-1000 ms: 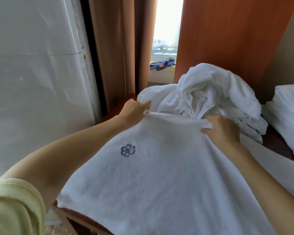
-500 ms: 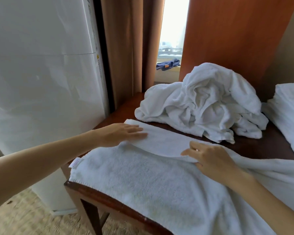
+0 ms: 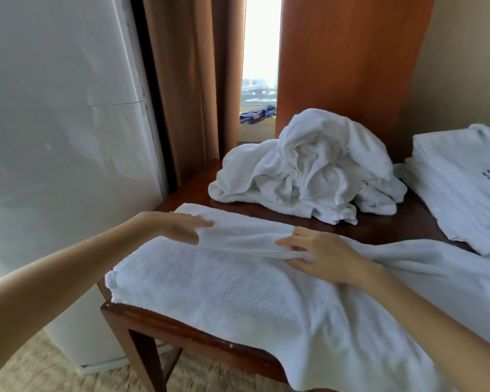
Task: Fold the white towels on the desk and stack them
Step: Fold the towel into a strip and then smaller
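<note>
White towel [image 3: 224, 292] spread half-folded over wooden bench [image 3: 181, 332]; left hand [image 3: 178, 226] flat, uncurled, on its folded edge; right hand [image 3: 323, 256] pinching the same fold.

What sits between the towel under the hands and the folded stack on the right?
Nothing visible: the spread towel runs at its right end up to the folded stack. The crumpled pile sits farther back on the desk, off that path.
</note>
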`<state>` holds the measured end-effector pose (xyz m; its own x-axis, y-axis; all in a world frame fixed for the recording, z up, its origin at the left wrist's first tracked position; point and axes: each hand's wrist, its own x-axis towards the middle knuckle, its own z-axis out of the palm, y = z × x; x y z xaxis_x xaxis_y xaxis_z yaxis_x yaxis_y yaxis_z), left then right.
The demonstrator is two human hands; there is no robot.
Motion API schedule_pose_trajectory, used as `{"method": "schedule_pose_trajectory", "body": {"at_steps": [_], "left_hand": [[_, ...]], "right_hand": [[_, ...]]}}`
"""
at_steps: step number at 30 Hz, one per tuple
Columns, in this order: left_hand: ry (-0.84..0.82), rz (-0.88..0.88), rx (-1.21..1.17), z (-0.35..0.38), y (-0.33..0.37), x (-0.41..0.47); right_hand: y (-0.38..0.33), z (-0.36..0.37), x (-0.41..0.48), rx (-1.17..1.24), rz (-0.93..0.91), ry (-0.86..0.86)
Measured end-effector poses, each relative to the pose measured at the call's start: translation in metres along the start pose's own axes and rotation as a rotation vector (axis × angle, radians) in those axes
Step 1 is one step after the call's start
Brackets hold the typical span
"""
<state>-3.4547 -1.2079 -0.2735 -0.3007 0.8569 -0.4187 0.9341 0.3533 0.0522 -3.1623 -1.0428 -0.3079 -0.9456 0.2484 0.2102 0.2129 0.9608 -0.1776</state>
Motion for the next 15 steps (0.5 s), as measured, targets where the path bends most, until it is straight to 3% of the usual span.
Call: {"method": "schedule_pose_trajectory", "body": {"at_steps": [5,10,13,15], "left_hand": [[0.231,0.303,-0.161,0.006,0.109,0.002],[0.492,0.471,-0.113,0.032,0.217,0.023],[0.608,0.424,-0.166,0.043,0.247,0.037],[0.660,0.392,-0.180,0.053,0.251,0.042]], "right_hand": [[0.014,-0.030,-0.043,0.151,0.087,0.183],[0.059,-0.041,-0.133,0.088,0.459,0.390],[0.083,-0.028,-0.194,-0.003,0.723,0.217],[0.102,-0.028,-0.224,0.032,0.800,0.074]]}}
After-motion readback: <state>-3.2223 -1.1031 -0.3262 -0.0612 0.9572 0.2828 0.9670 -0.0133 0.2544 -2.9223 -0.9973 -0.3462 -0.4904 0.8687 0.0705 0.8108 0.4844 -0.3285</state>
